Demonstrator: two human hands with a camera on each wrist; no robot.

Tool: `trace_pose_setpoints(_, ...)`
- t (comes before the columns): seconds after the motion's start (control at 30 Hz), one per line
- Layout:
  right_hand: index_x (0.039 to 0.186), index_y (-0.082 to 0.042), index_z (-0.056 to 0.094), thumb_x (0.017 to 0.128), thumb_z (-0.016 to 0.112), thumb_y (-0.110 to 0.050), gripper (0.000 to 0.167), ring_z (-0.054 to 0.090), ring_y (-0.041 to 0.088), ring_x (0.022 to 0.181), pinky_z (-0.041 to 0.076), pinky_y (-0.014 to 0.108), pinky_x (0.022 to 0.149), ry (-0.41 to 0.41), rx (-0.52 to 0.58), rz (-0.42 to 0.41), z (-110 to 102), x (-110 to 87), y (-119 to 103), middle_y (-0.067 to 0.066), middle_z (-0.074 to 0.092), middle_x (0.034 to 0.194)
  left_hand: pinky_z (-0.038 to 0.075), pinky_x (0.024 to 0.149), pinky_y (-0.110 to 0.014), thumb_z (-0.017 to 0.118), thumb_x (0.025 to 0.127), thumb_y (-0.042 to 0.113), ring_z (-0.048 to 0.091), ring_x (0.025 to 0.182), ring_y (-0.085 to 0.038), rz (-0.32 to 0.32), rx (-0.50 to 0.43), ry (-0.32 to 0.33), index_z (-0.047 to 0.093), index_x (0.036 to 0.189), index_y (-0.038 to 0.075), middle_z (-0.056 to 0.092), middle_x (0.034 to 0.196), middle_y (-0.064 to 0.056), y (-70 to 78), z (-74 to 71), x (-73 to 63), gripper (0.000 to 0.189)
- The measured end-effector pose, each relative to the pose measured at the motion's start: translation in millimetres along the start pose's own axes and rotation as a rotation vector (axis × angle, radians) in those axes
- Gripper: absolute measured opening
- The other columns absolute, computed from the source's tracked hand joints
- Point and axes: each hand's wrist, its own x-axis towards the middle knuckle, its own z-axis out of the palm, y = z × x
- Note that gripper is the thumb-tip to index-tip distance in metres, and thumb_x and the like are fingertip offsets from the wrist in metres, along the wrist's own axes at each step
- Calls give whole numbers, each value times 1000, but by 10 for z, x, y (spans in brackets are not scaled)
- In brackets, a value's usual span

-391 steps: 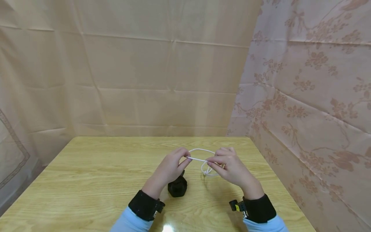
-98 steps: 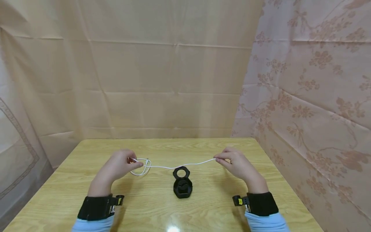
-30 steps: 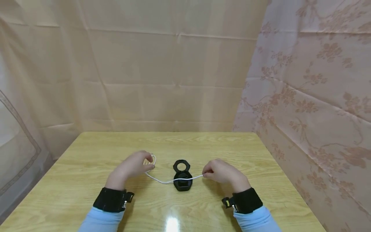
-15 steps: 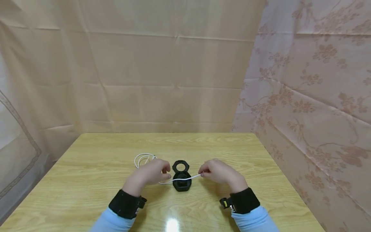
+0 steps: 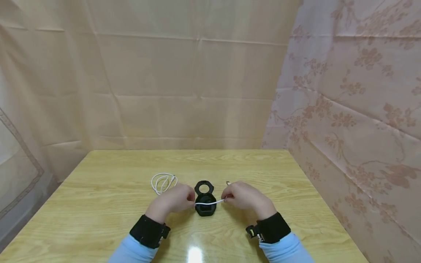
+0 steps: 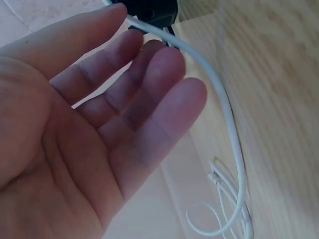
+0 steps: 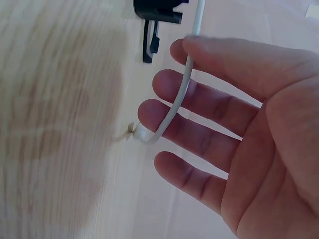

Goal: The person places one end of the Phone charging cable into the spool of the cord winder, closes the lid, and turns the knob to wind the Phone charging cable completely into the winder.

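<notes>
The person is leaning over the wooden surface (image 5: pixel 98 204) with both hands close together, one on either side of a small black holder (image 5: pixel 205 200) that is sitting near the middle. The left hand (image 5: pixel 172 202) is pinching a white cable (image 5: pixel 209 202) between thumb and forefinger just to the left of the holder; seen from the left wrist, the other fingers (image 6: pixel 149 99) are lying fairly straight and relaxed while the cable is running past the thumb tip. The right hand (image 5: pixel 241 196) is pinching the same cable on the holder's right side, thumb against forefinger, and from the right wrist the remaining fingers (image 7: pixel 199 144) are spreading loosely with the cable curving across them down to its plug end (image 7: pixel 134 133). Between the two hands the cable is stretching across the lower part of the holder, touching it. The rest of the cable is trailing behind the left hand and is lying in a loose coil (image 5: pixel 163 181) on the surface, to the left of the holder and a little farther back. Dark wrist bands and pale blue sleeves are showing at both forearms.
</notes>
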Motion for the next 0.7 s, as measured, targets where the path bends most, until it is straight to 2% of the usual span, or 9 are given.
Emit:
trace_pose_setpoints(0.27,90,-18,79,96,72,-20,9,54,2,68,48,28,69,-23,-7,-31,63,65,-70,-19,62,77,44,61,-31,74,91,10,52,64,-10,13,17,-9,67,72,16,56,69,8,5,16,13,21)
trace_pose_setpoints(0.5,84,-17,75,96,73,-18,12,48,5,63,44,28,63,49,-102,-67,83,75,-93,-16,55,70,44,61,-32,69,95,10,51,64,-11,-11,18,10,67,80,14,56,71,7,-11,21,20,16)
trace_pose_setpoints(0.7,83,-21,76,94,76,-22,10,50,4,66,44,28,64,79,-150,-30,123,102,-84,-19,59,73,44,61,-31,69,96,10,50,65,-10,-19,19,11,68,82,13,56,72,8,-28,30,27,14)
